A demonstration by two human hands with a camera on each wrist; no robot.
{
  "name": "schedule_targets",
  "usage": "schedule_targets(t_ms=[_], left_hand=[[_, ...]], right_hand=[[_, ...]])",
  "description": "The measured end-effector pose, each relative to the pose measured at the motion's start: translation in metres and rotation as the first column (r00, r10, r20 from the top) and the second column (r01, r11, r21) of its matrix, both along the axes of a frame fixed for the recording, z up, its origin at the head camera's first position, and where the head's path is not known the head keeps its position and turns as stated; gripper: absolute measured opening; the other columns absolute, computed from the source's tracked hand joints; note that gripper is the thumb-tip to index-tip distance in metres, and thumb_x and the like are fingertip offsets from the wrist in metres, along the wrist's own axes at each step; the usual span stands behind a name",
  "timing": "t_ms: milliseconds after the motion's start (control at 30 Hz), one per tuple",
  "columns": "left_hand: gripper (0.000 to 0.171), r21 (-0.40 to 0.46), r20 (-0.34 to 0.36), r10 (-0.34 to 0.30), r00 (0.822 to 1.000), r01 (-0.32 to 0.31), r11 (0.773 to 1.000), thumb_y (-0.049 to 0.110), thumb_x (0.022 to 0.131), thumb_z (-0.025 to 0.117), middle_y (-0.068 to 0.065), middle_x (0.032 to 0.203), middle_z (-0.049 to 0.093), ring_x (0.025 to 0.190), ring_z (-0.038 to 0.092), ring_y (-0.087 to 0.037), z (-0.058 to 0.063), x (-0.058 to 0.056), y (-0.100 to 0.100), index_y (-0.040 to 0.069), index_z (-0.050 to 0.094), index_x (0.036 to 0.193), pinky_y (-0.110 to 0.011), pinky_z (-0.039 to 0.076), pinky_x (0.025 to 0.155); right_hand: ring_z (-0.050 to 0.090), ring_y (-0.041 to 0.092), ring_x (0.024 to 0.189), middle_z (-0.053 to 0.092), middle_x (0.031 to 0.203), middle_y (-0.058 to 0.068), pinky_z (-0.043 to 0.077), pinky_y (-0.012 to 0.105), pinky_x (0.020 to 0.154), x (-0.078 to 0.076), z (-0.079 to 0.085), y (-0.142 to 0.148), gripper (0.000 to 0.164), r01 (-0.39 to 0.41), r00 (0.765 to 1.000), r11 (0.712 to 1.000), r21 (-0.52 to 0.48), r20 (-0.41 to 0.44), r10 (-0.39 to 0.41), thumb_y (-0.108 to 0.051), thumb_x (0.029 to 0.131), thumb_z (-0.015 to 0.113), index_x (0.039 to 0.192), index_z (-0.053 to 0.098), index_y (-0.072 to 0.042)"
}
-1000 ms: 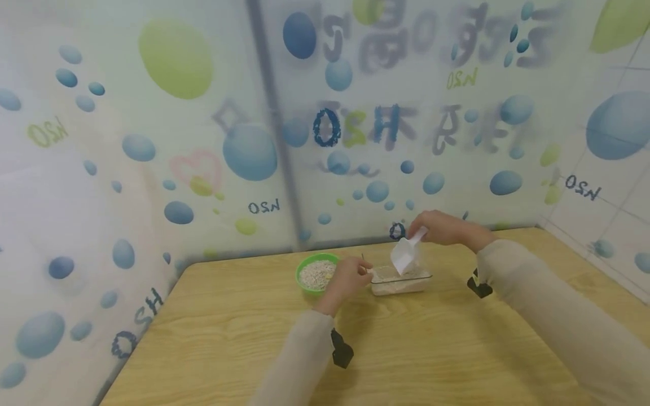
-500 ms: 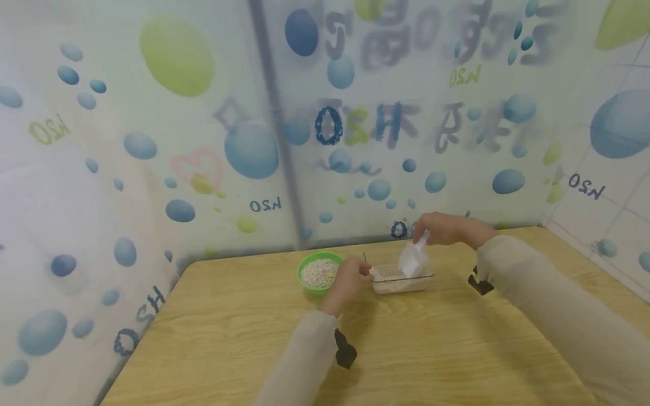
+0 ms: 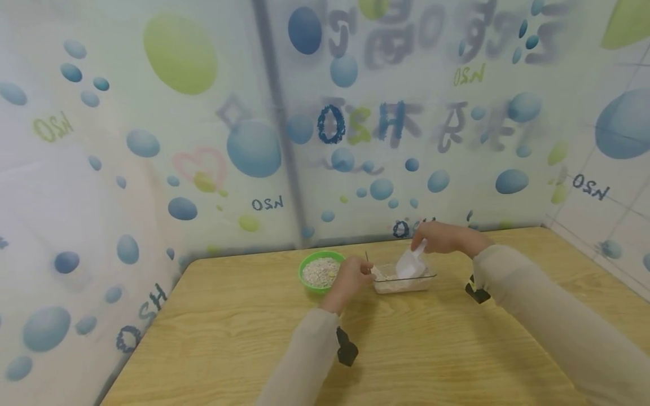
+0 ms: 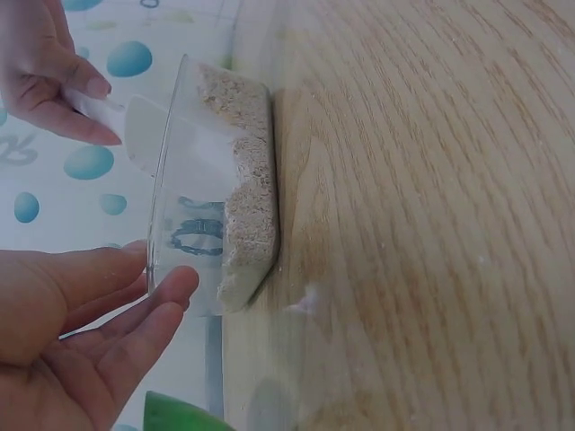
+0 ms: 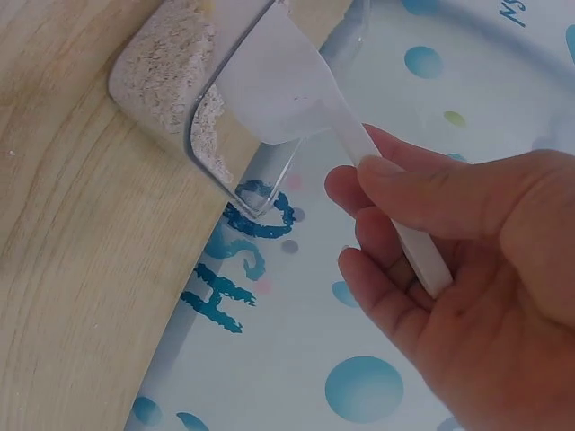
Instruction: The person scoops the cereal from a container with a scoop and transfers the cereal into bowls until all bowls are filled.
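Note:
A clear rectangular glass container (image 3: 429,280) holds pale oat-like flakes (image 4: 250,193), piled unevenly. My left hand (image 3: 349,280) pinches its left end at the rim, thumb on one side and fingers on the other. My right hand (image 3: 440,237) grips the handle of a white plastic scoop (image 5: 283,81) from above. The scoop's head is inside the container, tilted down, its front edge at the flakes in the left wrist view. Beside my left hand stands a green bowl (image 3: 302,277) of similar flakes, partly hidden by that hand.
Everything stands on a wood-grain table (image 3: 244,321), near its back edge. Behind it hangs a pale curtain (image 3: 218,225) with blue and green dots and lettering. Dark wrist devices show below both sleeves.
My right hand has lowered the scoop from above the container's rim down into it and drawn it slightly left. My left hand stays at the container's end.

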State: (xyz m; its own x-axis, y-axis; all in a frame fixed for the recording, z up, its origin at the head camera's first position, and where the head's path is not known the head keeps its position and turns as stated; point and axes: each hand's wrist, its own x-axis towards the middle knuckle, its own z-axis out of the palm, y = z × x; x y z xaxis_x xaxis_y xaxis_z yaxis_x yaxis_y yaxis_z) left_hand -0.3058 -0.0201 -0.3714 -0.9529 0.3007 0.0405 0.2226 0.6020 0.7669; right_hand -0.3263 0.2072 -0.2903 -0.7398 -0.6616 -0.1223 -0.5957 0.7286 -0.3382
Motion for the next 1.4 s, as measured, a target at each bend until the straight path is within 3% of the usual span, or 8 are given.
schedule_targets(t_ms=[367, 967, 1400], left_hand=[[0.024, -0.030, -0.035, 0.006, 0.999, -0.007, 1.000, 0.002, 0.085, 0.065, -0.016, 0.110, 0.064, 0.110, 0.056, -0.030, -0.001, -0.002, 0.000, -0.006, 0.065, 0.108, -0.037, 0.046, 0.091], [0.022, -0.061, -0.034, 0.035, 0.999, -0.037, 0.997, 0.004, 0.085, 0.066, -0.013, 0.108, 0.065, 0.106, 0.057, -0.027, 0.003, 0.002, 0.003, -0.003, 0.067, 0.105, -0.034, 0.048, 0.088], [0.023, -0.073, -0.028, 0.002, 1.000, -0.004, 0.997, 0.003, 0.082, 0.069, -0.014, 0.108, 0.064, 0.105, 0.056, -0.026, 0.006, 0.000, 0.001, -0.006, 0.068, 0.104, -0.032, 0.049, 0.086]], right_hand=[[0.055, 0.040, 0.104, 0.064, 0.105, 0.018, 0.047, 0.046, 0.087, 0.002, -0.008, -0.003, 0.022, 0.035, 0.999, 0.998, -0.046, 0.014, -0.035, 0.009, 0.086, 0.055, 0.106, 0.065, 0.008], [0.053, 0.040, 0.103, 0.060, 0.104, 0.020, 0.045, 0.050, 0.087, 0.012, -0.030, -0.020, 0.023, 0.194, 0.981, 0.960, -0.204, 0.056, -0.186, 0.005, 0.087, 0.051, 0.107, 0.062, 0.009], [0.055, 0.040, 0.105, 0.062, 0.107, 0.021, 0.046, 0.049, 0.087, -0.001, -0.040, -0.021, 0.025, 0.153, 0.987, 0.957, -0.245, -0.008, -0.160, 0.005, 0.086, 0.050, 0.107, 0.063, 0.008]])
